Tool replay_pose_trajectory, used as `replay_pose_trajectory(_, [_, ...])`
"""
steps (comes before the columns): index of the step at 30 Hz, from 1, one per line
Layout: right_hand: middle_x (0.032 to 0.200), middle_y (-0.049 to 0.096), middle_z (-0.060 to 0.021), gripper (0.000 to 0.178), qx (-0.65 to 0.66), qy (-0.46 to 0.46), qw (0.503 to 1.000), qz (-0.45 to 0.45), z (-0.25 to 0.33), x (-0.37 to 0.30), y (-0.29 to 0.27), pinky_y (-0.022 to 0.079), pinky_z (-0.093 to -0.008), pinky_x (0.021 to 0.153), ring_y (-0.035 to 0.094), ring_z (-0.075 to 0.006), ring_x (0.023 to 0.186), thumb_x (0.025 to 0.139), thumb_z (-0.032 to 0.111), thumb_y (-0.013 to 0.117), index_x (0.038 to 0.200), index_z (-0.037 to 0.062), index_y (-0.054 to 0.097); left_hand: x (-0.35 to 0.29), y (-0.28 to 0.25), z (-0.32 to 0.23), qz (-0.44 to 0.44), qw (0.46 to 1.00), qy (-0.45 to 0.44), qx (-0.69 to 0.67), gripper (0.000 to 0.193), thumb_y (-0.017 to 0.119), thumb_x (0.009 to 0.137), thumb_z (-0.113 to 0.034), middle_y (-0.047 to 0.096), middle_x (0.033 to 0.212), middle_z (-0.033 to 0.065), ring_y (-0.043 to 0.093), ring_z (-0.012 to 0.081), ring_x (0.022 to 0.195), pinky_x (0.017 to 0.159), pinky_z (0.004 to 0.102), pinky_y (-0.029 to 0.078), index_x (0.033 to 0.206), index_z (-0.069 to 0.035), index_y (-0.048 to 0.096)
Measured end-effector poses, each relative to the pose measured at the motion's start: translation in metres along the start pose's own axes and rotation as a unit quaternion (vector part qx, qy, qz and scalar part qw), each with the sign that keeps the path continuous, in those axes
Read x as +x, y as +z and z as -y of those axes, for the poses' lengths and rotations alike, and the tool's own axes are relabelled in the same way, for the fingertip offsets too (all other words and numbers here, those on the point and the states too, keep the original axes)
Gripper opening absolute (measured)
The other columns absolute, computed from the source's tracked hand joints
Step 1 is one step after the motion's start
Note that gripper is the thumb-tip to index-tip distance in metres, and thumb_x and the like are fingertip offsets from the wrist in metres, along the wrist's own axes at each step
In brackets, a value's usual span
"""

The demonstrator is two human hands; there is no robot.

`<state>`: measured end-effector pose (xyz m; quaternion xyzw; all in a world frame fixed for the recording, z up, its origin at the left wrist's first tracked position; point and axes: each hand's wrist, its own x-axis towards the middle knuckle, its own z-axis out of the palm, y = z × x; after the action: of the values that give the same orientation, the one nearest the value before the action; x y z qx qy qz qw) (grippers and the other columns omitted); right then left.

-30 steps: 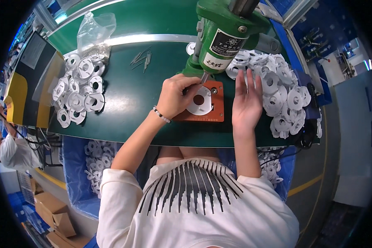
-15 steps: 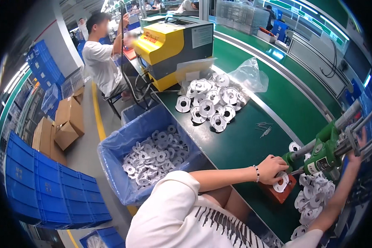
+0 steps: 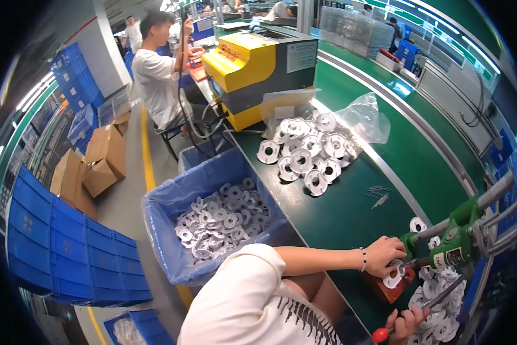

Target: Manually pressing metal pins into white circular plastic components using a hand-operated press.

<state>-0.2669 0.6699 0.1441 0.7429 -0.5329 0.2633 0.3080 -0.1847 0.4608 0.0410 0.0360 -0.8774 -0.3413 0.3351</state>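
My left hand point(image 3: 386, 255), with a bead bracelet at its wrist, has its fingers curled down on a white ring-shaped part point(image 3: 393, 276). That part lies on an orange-red block point(image 3: 389, 289) below the green hand press point(image 3: 449, 241). My right hand point(image 3: 406, 323) is closed around the press lever point(image 3: 446, 294), close to its red ball knob point(image 3: 380, 335). The lever slants down toward me, in front of a pile of similar white parts point(image 3: 445, 328). How the press tip meets the part is too small to tell.
More white parts point(image 3: 301, 161) are heaped farther along the green bench, near thin metal pins point(image 3: 379, 201). A lined blue bin point(image 3: 160, 230) of white rings stands left of me. A yellow and grey machine point(image 3: 258, 72) stands beyond, where a co-worker point(image 3: 158, 80) sits.
My right hand has come down from the upper right toward me, and the lever now slants low. My left hand stays at the part on the block. The whole view has shifted slightly.
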Motion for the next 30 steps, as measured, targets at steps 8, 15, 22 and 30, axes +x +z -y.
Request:
replay_pose_trajectory(8, [0.087, 0.068, -0.0064, 0.018, 0.06, -0.026, 0.997, 0.037, -0.002, 0.02, -0.052, 0.043, -0.0449, 0.088, 0.063, -0.0262, 0.09, 0.084, 0.021, 0.066, 0.069, 0.0121, 0.062, 0.001, 0.003, -0.001, 0.021, 1.0, -0.01, 0.006, 0.039, 0.067, 0.065, -0.014, 0.058, 0.105, 0.0092, 0.051, 0.0262, 0.104, 0.083, 0.0393, 0.039, 0.103, -0.006, 0.063])
replay_pose_trajectory(15, [0.091, 0.061, -0.0102, 0.018, 0.055, 0.248, 0.918, 0.305, -0.207, 0.088, -0.069, 0.046, -0.036, 0.083, 0.059, -0.026, 0.089, 0.082, 0.02, 0.067, 0.087, 0.0041, 0.062, 0.002, 0.003, 0.0, 0.018, 1.0, -0.002, 0.022, 0.036, 0.066, 0.067, -0.016, 0.057, 0.104, 0.009, 0.052, 0.0251, 0.101, 0.084, 0.0397, 0.037, 0.102, -0.007, 0.063])
replay_pose_trajectory(22, [0.095, 0.061, -0.011, 0.017, 0.055, 0.41, 0.871, 0.265, -0.282, -0.03, 0.011, 0.047, -0.0331, 0.079, 0.059, -0.0222, 0.088, 0.086, 0.015, 0.061, 0.095, 0.0013, 0.06, 0.0, 0.001, -0.001, 0.017, 0.997, 0.058, 0.055, 0.037, 0.067, 0.071, -0.032, 0.054, 0.103, 0.011, 0.05, 0.0277, 0.101, 0.088, 0.0456, 0.035, 0.099, -0.008, 0.063])
replay_pose_trajectory(30, [0.098, 0.061, -0.012, 0.019, 0.15, 0.467, 0.868, 0.082, -0.238, -0.052, 0.022, 0.048, -0.0297, 0.076, 0.059, -0.0178, 0.088, 0.09, 0.01, 0.055, 0.104, -0.002, 0.058, 0.005, -0.004, -0.003, 0.035, 0.992, 0.027, -0.114, 0.036, 0.068, 0.073, -0.02, 0.058, 0.103, 0.0095, 0.053, 0.0288, 0.103, 0.1, 0.0466, 0.031, 0.105, -0.009, 0.057])
